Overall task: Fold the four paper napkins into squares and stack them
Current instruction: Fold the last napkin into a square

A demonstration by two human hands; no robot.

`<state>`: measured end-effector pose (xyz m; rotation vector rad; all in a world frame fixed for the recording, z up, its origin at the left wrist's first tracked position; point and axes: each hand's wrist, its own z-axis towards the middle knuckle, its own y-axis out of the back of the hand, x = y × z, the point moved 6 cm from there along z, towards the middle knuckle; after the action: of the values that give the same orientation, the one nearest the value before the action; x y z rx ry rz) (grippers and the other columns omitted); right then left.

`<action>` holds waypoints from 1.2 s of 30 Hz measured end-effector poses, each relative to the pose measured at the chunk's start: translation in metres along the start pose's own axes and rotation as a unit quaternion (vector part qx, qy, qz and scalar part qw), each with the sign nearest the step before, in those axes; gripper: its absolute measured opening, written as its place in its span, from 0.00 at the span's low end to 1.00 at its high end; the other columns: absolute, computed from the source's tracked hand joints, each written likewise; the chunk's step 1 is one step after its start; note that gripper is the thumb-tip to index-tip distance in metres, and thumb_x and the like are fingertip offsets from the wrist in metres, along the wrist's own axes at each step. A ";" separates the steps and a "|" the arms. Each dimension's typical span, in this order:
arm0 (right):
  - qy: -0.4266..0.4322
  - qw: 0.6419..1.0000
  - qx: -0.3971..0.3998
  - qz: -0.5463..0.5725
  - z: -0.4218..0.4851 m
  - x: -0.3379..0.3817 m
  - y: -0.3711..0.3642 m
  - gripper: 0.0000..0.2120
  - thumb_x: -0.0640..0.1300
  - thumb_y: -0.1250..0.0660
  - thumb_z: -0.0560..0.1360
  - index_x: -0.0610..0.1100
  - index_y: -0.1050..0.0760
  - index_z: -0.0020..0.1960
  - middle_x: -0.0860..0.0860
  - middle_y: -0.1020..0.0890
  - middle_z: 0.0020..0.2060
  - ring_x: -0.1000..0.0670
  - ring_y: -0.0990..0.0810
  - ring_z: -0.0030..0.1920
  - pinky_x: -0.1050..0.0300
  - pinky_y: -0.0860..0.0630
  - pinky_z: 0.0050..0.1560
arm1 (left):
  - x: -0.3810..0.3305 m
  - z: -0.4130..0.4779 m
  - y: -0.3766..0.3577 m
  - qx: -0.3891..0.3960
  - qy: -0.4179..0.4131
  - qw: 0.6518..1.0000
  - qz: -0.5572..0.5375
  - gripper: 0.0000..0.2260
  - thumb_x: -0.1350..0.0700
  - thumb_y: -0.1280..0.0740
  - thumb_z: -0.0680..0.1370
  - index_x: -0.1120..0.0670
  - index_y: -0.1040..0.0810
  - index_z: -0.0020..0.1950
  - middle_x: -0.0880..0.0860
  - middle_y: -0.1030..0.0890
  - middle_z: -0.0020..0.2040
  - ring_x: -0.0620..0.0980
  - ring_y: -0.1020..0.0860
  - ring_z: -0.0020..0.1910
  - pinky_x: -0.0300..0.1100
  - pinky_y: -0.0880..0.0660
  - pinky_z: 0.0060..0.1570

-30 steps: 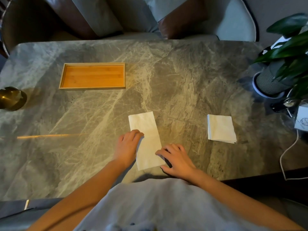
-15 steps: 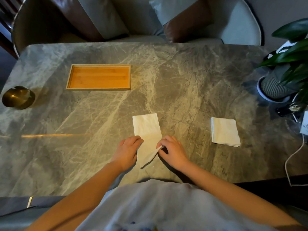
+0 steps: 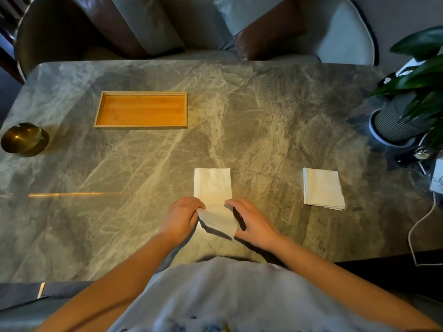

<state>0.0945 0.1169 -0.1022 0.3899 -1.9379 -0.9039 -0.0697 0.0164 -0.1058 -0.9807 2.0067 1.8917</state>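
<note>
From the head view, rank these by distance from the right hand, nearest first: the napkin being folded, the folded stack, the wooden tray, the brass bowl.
From the right hand:
1. Napkin being folded: in its fingers, straight ahead at centre.
2. Folded stack: off to the right, lying apart.
3. Wooden tray: far side, to the left.
4. Brass bowl: at the table's far left edge.

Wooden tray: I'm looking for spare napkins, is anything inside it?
The wooden tray shows only its bare orange floor, nothing inside. Napkins lie elsewhere: one at the hands, a stack at right.
</note>
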 end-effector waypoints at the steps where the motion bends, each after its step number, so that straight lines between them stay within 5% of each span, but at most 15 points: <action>1: -0.007 1.000 0.002 0.005 -0.002 -0.004 -0.002 0.30 0.51 0.28 0.71 0.52 0.36 0.70 0.55 0.31 0.67 0.54 0.30 0.64 0.53 0.25 0.57 | 0.000 -0.001 -0.001 0.002 0.003 1.000 -0.007 0.11 0.60 0.42 0.78 0.51 0.20 0.50 0.48 0.18 0.50 0.50 0.24 0.52 0.42 0.28 0.50; 6: -0.019 0.998 -0.061 0.026 -0.006 -0.007 0.000 0.12 0.40 0.33 0.74 0.51 0.24 0.55 0.57 0.22 0.55 0.53 0.23 0.47 0.50 0.22 0.46 | -0.002 -0.007 -0.004 0.021 0.022 0.999 -0.039 0.14 0.60 0.45 0.78 0.50 0.20 0.49 0.48 0.19 0.49 0.48 0.24 0.50 0.43 0.27 0.46; 12: -0.065 0.993 -0.090 0.033 -0.005 -0.009 0.004 0.09 0.38 0.35 0.74 0.51 0.24 0.50 0.52 0.19 0.38 0.51 0.24 0.36 0.54 0.29 0.35 | -0.006 -0.006 -0.005 0.007 0.032 0.998 -0.047 0.12 0.59 0.42 0.79 0.50 0.20 0.49 0.49 0.18 0.48 0.49 0.23 0.47 0.42 0.27 0.42; 21: -0.133 0.978 -0.115 0.111 -0.006 -0.022 0.001 0.09 0.44 0.34 0.77 0.45 0.23 0.56 0.49 0.17 0.37 0.48 0.20 0.38 0.46 0.22 0.41 | 0.004 -0.007 -0.006 -0.006 0.112 0.992 -0.062 0.07 0.52 0.39 0.79 0.50 0.22 0.45 0.48 0.19 0.38 0.48 0.24 0.37 0.41 0.29 0.35; 27: -0.157 0.965 -0.121 0.171 -0.005 -0.025 0.002 0.02 0.44 0.33 0.76 0.46 0.26 0.47 0.51 0.18 0.35 0.48 0.20 0.37 0.44 0.22 0.43 | 0.007 -0.004 -0.009 -0.004 0.156 0.984 -0.081 0.06 0.54 0.37 0.78 0.50 0.23 0.43 0.49 0.19 0.35 0.49 0.22 0.36 0.42 0.28 0.37; 36: -0.181 0.957 -0.132 0.185 -0.002 -0.025 0.003 0.09 0.42 0.32 0.76 0.46 0.27 0.55 0.50 0.20 0.33 0.47 0.21 0.36 0.45 0.22 0.43 | 0.006 -0.004 -0.009 -0.004 0.172 0.983 -0.066 0.07 0.56 0.39 0.76 0.50 0.25 0.40 0.49 0.22 0.30 0.51 0.23 0.32 0.41 0.31 0.34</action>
<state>0.1089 0.1329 -0.1147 -0.3107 -2.0820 -1.0130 -0.0676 0.0115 -0.1161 -1.4897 2.0481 1.7587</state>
